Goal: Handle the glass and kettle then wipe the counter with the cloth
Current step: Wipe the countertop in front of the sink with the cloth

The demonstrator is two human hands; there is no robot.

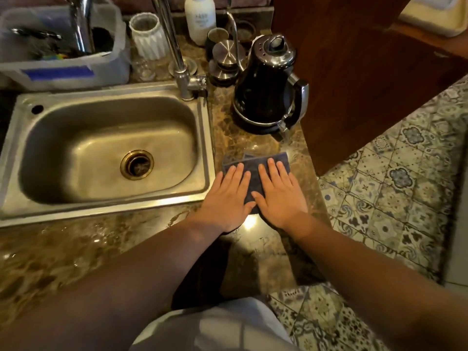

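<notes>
Wiping is what I judge to be under way, so the job reads as far along. Largest first: the marbled counter [255,252] fills the lower frame, wet patches glinting at lower left, so more wiping looks owed. At mid left sits the steel sink [106,148]. Right of it, upper centre, the black kettle [266,89] stands upright on its base, seemingly dealt with. A clear glass [143,65] shows faintly behind the sink. The folded blue cloth [253,168] lies flat at centre, with my left hand [229,196] and right hand [281,196] side by side on it, fingers spread flat, pressing, not gripping.
</notes>
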